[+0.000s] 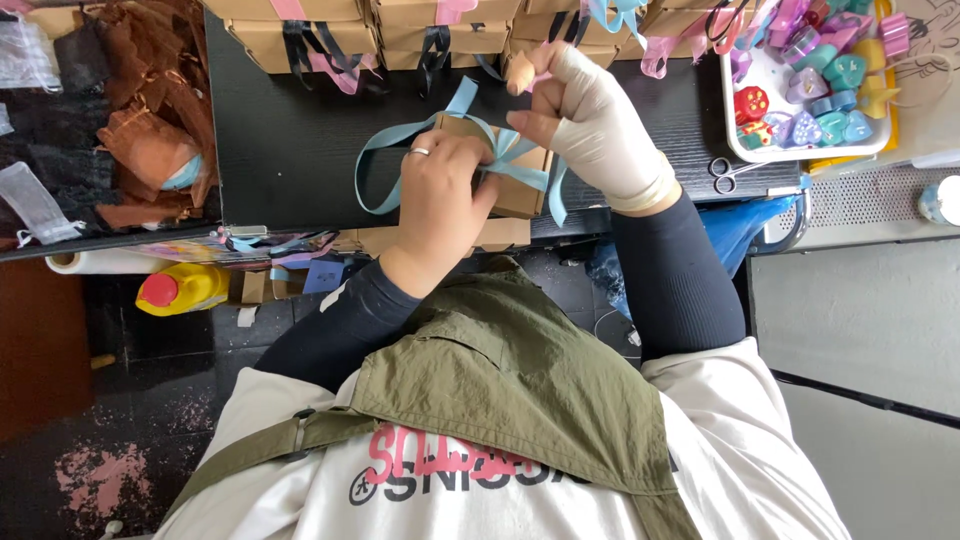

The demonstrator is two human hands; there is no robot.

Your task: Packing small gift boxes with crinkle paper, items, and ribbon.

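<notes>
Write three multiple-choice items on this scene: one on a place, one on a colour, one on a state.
1. Where do the scissors lie?
A. On the floor
B. On the dark table, below the white tray
C. On the box

2. What colour is the ribbon on the box in hand?
A. Light blue
B. Black
C. Yellow

3. How does the left hand stand?
A. Off the table, idle
B. Holding the scissors
C. Pressed on the box at the bow

Answers:
1 B, the scissors rest on the table edge just under the tray's corner.
2 A, a light blue band loops round the brown box.
3 C, its fingers sit on the box top at the bow, while the right hand pinches a loop above.
</notes>
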